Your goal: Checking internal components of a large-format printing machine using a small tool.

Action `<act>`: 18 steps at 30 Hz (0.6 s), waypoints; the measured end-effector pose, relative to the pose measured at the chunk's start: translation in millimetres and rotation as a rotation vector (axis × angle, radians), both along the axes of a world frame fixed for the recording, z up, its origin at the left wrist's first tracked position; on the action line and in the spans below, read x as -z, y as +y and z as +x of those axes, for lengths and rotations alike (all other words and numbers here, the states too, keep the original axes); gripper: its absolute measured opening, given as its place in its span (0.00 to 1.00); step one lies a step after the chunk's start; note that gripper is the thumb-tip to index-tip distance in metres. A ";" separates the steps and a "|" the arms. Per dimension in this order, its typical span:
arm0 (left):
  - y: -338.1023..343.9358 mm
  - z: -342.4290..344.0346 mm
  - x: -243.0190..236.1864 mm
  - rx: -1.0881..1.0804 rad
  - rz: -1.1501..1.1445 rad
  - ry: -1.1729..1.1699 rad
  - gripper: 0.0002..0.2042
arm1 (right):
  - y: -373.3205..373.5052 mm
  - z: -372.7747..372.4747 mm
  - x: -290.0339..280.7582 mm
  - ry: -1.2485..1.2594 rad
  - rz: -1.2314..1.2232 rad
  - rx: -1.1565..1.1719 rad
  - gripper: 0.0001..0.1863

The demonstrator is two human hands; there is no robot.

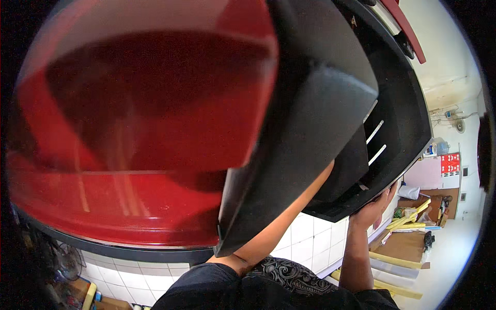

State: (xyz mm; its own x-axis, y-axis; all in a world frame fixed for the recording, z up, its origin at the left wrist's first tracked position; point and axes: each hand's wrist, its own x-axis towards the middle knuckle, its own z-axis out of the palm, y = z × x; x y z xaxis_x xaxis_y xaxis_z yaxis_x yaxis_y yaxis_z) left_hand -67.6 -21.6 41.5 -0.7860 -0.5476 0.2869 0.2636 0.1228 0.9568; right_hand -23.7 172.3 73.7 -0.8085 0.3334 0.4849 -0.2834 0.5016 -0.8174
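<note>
A glossy red body panel (144, 103) fills the left of the view, with a matte black angled panel (299, 129) along its right side. Beside these is a large black slotted piece (392, 113) with white bars showing in two slots. My right hand (369, 206) is closed round the lower edge of that slotted piece. My left forearm (263, 232) reaches up behind the black angled panel, and the hand at its end is hidden there.
A white tiled floor (310, 243) lies below. On the right are cardboard (398, 243), yellow strips (392, 258), a red-and-white patterned sheet (450, 161) and a white wall. A fan (70, 261) stands at lower left. A separate red trim piece (408, 31) is at the top right.
</note>
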 end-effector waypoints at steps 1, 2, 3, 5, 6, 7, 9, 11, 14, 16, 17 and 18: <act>-1.3 0.6 0.8 0.001 0.000 0.000 0.06 | -5.8 0.8 -1.9 0.000 0.000 0.001 0.29; -1.7 1.2 1.4 -0.017 0.016 0.014 0.06 | -13.9 0.3 -3.9 0.041 -0.272 -0.115 0.29; -0.4 2.3 0.2 -0.032 0.034 0.029 0.06 | -17.9 -0.9 -7.0 0.084 -0.542 -0.229 0.29; 15.6 -6.0 9.5 -0.137 -0.041 0.071 0.06 | 15.7 -3.8 10.6 0.097 -0.222 -0.147 0.29; 5.8 -2.5 7.0 -0.052 -0.002 0.050 0.06 | 34.1 -2.0 10.7 0.074 0.065 -0.082 0.30; 3.0 0.1 11.6 -0.040 0.022 0.009 0.06 | 23.2 -3.8 7.4 0.067 0.053 -0.068 0.30; -0.2 2.8 14.3 -0.028 0.050 -0.028 0.07 | -15.7 -1.8 -2.0 0.047 0.008 -0.076 0.31; 0.6 5.2 15.8 -0.017 0.060 -0.019 0.06 | -11.7 0.5 -2.0 0.078 -0.115 -0.166 0.31; 1.4 9.1 22.3 -0.047 0.084 0.025 0.06 | -15.4 4.1 -1.5 0.030 0.020 -0.079 0.31; 2.9 12.2 19.6 -0.030 0.083 0.024 0.07 | -13.8 4.6 -2.5 0.078 -0.028 -0.070 0.30; 2.4 13.8 18.9 -0.039 0.071 0.027 0.07 | -4.7 7.1 0.4 0.051 0.004 -0.064 0.29; 2.0 15.0 17.9 -0.044 0.063 0.031 0.07 | -5.6 7.9 0.2 0.028 0.040 -0.055 0.29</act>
State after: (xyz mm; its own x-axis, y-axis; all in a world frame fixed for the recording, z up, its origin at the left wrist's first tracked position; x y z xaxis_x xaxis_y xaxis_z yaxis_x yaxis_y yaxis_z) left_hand -52.5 -19.6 23.6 -0.7522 -0.5991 0.2743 0.2888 0.0744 0.9545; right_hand -15.8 166.6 73.5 -0.8111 0.2690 0.5194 -0.3335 0.5167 -0.7885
